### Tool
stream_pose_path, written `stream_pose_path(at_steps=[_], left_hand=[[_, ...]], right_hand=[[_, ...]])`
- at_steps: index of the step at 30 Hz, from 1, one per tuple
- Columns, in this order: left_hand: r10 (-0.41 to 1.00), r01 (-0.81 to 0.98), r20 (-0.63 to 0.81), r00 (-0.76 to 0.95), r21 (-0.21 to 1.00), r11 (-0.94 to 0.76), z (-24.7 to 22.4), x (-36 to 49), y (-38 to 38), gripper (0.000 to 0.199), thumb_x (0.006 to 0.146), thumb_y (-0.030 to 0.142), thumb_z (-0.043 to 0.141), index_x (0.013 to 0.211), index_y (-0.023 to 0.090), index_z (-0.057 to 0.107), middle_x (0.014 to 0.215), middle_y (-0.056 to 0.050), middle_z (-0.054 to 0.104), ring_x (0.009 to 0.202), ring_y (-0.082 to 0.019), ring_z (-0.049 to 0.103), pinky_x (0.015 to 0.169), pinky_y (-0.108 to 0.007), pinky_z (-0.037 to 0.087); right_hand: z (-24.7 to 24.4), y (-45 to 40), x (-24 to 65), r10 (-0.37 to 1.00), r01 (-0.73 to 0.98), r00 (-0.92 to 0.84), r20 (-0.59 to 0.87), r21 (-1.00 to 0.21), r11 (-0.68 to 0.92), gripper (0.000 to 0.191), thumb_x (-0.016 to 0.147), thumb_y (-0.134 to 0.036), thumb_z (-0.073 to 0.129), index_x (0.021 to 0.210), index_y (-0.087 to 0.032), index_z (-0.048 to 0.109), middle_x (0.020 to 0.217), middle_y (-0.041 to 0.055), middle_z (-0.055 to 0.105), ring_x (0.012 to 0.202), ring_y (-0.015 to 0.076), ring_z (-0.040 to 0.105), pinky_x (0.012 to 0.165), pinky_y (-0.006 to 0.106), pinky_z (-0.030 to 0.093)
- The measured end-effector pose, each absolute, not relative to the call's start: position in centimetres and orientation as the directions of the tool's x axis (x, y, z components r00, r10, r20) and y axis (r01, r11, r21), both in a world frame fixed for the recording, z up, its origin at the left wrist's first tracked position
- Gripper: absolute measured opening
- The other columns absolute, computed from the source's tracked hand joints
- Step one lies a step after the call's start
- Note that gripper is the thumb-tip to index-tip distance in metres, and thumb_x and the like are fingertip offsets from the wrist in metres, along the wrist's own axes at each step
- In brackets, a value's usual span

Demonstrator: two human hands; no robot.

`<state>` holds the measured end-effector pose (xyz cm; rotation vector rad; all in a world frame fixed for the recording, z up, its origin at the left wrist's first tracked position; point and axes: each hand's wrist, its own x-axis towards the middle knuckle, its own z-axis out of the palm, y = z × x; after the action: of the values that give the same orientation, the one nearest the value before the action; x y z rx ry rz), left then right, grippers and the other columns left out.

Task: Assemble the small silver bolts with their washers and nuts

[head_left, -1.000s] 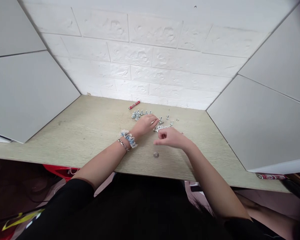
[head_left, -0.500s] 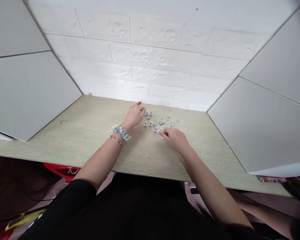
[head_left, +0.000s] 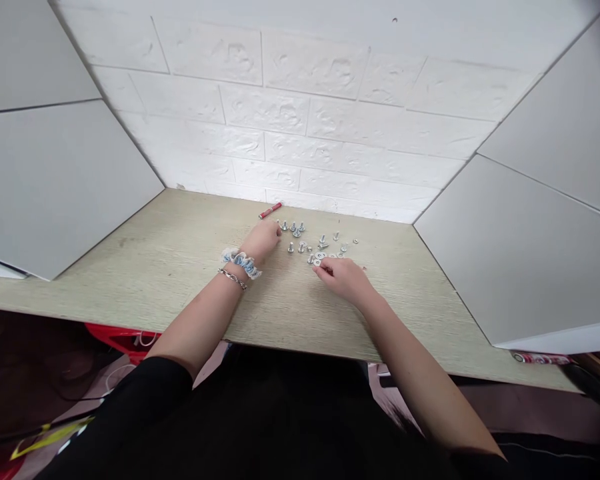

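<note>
My left hand [head_left: 264, 240], with a frilly scrunchie and a chain bracelet at its wrist, rests at the left of a group of small bolts. Its fingers are curled, and what they hold is hidden. Right by them stands a bolt with a washer [head_left: 285, 226]; more upright bolts [head_left: 297, 233] stand beside it. My right hand [head_left: 344, 277] is closed in a pinch low over the tabletop, its fingertips just below a flat washer [head_left: 321, 256]. Anything between those fingertips is too small to make out. Loose bolts [head_left: 323, 239] lie beyond this hand.
A red pen-like stick [head_left: 271, 211] lies near the white brick-pattern wall [head_left: 280, 120]. A small nut [head_left: 355, 241] sits to the right of the bolts. Grey panels [head_left: 60, 187] border the wooden tabletop [head_left: 180, 267] on both sides. A red-patterned tube [head_left: 540, 359] lies at the right front.
My left hand has drawn slightly left and down, uncovering another standing bolt and the red stick. My right hand has shifted a little left. Another person's arm at lower right has left the view.
</note>
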<state>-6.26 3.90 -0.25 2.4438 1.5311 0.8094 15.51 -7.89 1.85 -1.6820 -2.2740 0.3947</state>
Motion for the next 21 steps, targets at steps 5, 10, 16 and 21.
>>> stream_pose_path(at_steps=[5, 10, 16, 21], left_hand=[[0.905, 0.843, 0.28, 0.32, 0.352, -0.407, -0.5, -6.2, 4.3, 0.012, 0.065, 0.013, 0.055, 0.054, 0.018, 0.054, 0.054, -0.005, 0.055, 0.057, -0.019, 0.054, 0.063, -0.032, 0.044], [0.952, 0.872, 0.179, 0.248, 0.386, -0.3, 0.3, -6.0, 3.7, 0.021, 0.061, 0.015, 0.065, 0.048, 0.018, 0.048, 0.051, -0.006, 0.052, 0.06, -0.022, 0.055, 0.063, -0.034, 0.043], [0.971, 0.909, 0.054, 0.231, 0.345, -0.235, 2.4, -5.0, 2.1, 0.006, 0.069, 0.019, 0.065, 0.065, 0.016, 0.064, 0.067, -0.007, 0.062, 0.078, -0.024, 0.059, 0.073, -0.032, 0.044], [0.935, 0.791, 0.262, 0.239, 0.506, -0.344, 3.0, -3.7, 1.1, 0.01, 0.079, 0.024, 0.062, 0.076, 0.015, 0.067, 0.074, -0.006, 0.065, 0.077, -0.019, 0.059, 0.074, -0.03, 0.045]], right_hand=[[1.7, -7.9, 15.5, 0.95, 0.872, -0.308, 0.054, -0.383, 0.304, 0.031, 0.088, -0.037, 0.041, 0.063, -0.018, 0.04, 0.064, 0.0008, 0.054, 0.06, 0.0121, 0.042, 0.054, 0.025, 0.023], [1.7, -8.1, 15.3, 0.946, 0.867, -0.319, 0.06, -0.385, 0.317, 0.03, 0.087, -0.036, 0.041, 0.063, -0.018, 0.04, 0.064, 0.0008, 0.053, 0.061, 0.012, 0.043, 0.055, 0.024, 0.024], [1.6, -8.1, 15.3, 0.944, 0.859, -0.324, 0.067, -0.397, 0.323, 0.03, 0.088, -0.035, 0.041, 0.062, -0.018, 0.042, 0.063, 0.0004, 0.054, 0.06, 0.012, 0.043, 0.054, 0.025, 0.024], [1.4, -8.1, 15.3, 0.942, 0.822, -0.304, 0.143, -0.46, 0.335, 0.022, 0.087, -0.035, 0.042, 0.074, -0.02, 0.051, 0.063, -0.0007, 0.055, 0.057, 0.0123, 0.046, 0.054, 0.024, 0.027]])
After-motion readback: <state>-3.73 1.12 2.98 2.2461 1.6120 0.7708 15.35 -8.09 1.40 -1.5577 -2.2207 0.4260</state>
